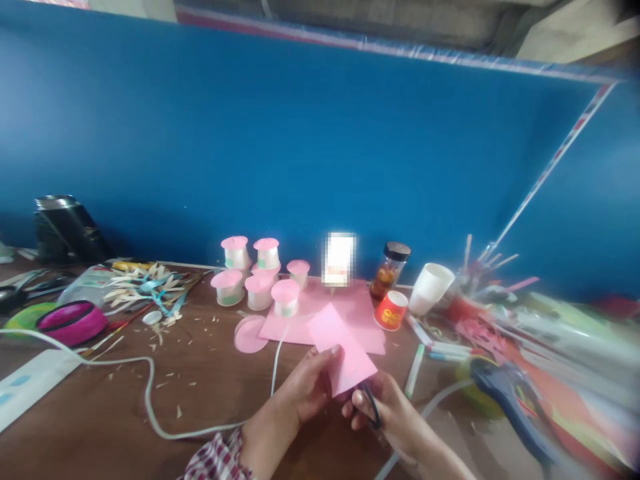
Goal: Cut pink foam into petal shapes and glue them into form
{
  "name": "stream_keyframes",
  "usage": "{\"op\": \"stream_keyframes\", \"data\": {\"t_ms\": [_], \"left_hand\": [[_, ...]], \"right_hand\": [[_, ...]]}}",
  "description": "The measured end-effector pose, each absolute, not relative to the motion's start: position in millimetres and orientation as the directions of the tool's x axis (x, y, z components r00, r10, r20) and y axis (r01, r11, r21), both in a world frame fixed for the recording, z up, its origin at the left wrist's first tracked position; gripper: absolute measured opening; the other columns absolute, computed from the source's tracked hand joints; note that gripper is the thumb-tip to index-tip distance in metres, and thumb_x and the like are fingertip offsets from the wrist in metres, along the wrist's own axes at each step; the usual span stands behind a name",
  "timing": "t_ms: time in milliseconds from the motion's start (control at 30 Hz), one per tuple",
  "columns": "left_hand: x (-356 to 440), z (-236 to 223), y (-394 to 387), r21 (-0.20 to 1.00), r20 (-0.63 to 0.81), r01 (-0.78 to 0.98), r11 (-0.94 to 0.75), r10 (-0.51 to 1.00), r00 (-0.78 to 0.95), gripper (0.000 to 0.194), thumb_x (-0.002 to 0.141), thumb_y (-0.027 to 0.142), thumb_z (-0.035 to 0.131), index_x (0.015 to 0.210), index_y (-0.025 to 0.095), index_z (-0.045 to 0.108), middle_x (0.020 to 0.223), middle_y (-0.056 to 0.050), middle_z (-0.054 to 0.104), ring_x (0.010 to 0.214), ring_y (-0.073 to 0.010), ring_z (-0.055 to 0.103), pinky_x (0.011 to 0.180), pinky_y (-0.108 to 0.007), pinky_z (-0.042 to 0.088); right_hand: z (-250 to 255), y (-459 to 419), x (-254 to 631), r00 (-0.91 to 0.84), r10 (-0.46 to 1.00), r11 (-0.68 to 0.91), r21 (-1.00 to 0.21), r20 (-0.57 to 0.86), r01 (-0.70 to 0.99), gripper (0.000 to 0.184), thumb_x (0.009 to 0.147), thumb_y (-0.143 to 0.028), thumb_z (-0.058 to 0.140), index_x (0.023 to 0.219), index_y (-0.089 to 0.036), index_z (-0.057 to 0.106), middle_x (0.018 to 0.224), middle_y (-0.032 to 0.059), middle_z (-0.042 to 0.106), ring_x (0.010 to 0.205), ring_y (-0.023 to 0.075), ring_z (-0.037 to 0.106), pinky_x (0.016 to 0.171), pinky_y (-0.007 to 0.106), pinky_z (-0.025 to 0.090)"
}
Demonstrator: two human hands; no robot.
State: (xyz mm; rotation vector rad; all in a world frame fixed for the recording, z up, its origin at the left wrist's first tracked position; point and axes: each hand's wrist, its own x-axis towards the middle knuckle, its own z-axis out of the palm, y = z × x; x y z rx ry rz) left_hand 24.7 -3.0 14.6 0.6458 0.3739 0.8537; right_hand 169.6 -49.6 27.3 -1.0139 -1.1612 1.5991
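Note:
My left hand point(314, 383) pinches a pink paper rectangle point(345, 353) along its left side, thumb on top. Dark-handled scissors point(371, 403) are in my right hand point(383, 407), with fingers through the loops at the paper's lower right corner. The blades are hidden, so I cannot tell whether they touch the paper. Behind the hands a larger pink sheet point(365, 313) lies flat on the table. Left of it stand several white paper cups with pink discs on top point(259, 291), and a loose pink disc point(251, 335) lies in front of them.
A white cable point(150, 393) crosses the brown table. At right are a red cup point(391, 311), a white cup point(431, 288), a lidded jar point(390, 270), markers point(415, 370) and a blue glue gun point(510, 400). Paper strips point(150, 290) and a magenta tape roll point(73, 322) lie left.

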Motion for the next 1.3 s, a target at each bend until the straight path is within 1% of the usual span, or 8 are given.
{"op": "stream_keyframes", "data": {"t_ms": [100,233,367,533,700,967,1133,1300], "left_hand": [[23.2,16.8,-2.1,0.676,-0.040,-0.566,0.472,0.791,0.611,0.034,0.081,0.040,0.058,0.079,0.006,0.064,0.056,-0.010,0.062,0.039,-0.0160,0.053,0.038,-0.026,0.039],[19.6,20.6,0.0,0.652,-0.166,-0.562,0.508,0.820,0.548,0.030,0.076,0.040,0.065,0.078,0.010,0.063,0.056,-0.007,0.062,0.040,-0.0142,0.053,0.038,-0.024,0.037],[19.6,23.5,-0.3,0.622,-0.188,-0.624,0.474,0.863,0.468,0.026,0.070,0.034,0.073,0.076,0.011,0.063,0.061,-0.005,0.064,0.048,-0.0151,0.058,0.042,-0.024,0.041],[21.6,25.9,-1.3,0.600,-0.160,-0.657,0.457,0.873,0.461,0.021,0.073,0.028,0.072,0.079,0.010,0.065,0.067,-0.005,0.066,0.054,-0.0145,0.061,0.054,-0.026,0.049],[14.2,28.9,10.8,0.603,-0.196,-0.755,0.256,0.966,0.170,0.016,0.072,0.022,0.073,0.082,0.011,0.066,0.080,-0.005,0.070,0.074,-0.0155,0.066,0.072,-0.025,0.053],[8.2,28.7,24.0,0.622,-0.321,-0.770,0.144,0.943,-0.083,0.017,0.066,0.012,0.075,0.072,0.013,0.059,0.064,0.001,0.063,0.060,-0.0090,0.060,0.058,-0.018,0.050],[15.5,26.7,18.7,0.666,-0.353,-0.732,0.145,0.925,-0.138,0.024,0.062,0.013,0.078,0.066,0.015,0.054,0.061,0.001,0.063,0.058,-0.0095,0.060,0.054,-0.018,0.049],[21.0,26.6,13.9,0.694,-0.311,-0.710,0.122,0.940,-0.142,0.028,0.059,0.014,0.080,0.079,0.013,0.061,0.076,-0.004,0.069,0.072,-0.0141,0.066,0.059,-0.020,0.051]], "right_hand": [[31.6,-51.6,173.4,-0.331,0.939,-0.182,-0.955,-0.098,-0.233,0.040,0.073,-0.047,0.074,0.089,-0.013,0.062,0.072,0.0051,0.065,0.060,0.0107,0.060,0.056,0.021,0.050],[31.5,-54.7,175.6,-0.406,0.911,-0.229,-0.910,-0.075,-0.347,0.038,0.073,-0.043,0.075,0.096,-0.015,0.062,0.090,0.0090,0.067,0.082,0.0168,0.063,0.072,0.026,0.051],[27.4,-54.9,172.5,-0.354,0.933,-0.208,-0.905,-0.069,-0.371,0.035,0.073,-0.036,0.078,0.097,-0.017,0.060,0.086,0.0055,0.065,0.077,0.0137,0.061,0.067,0.024,0.050],[25.7,-50.8,170.4,-0.255,0.963,-0.166,-0.943,-0.092,-0.287,0.048,0.066,-0.036,0.083,0.102,-0.020,0.057,0.077,0.0000,0.059,0.065,0.0106,0.055,0.055,0.020,0.047],[26.5,-47.2,174.7,-0.073,0.993,-0.109,-0.968,-0.095,-0.227,0.045,0.074,-0.047,0.072,0.108,-0.022,0.055,0.071,-0.0027,0.052,0.061,0.0098,0.049,0.049,0.017,0.043],[20.5,-51.6,170.2,-0.147,0.988,0.074,-0.977,0.045,0.199,0.033,0.080,-0.045,0.065,0.096,-0.016,0.060,0.070,-0.0015,0.051,0.061,0.0117,0.047,0.055,0.022,0.041],[15.7,-51.4,169.5,-0.176,0.984,0.019,-0.974,-0.022,0.226,0.035,0.079,-0.045,0.064,0.099,-0.016,0.059,0.065,-0.0019,0.052,0.055,0.0122,0.050,0.049,0.022,0.039],[10.7,-51.5,170.0,-0.183,0.980,-0.039,-0.982,-0.073,0.187,0.037,0.078,-0.042,0.067,0.103,-0.016,0.060,0.064,-0.0019,0.054,0.055,0.0130,0.053,0.049,0.022,0.040]]}}
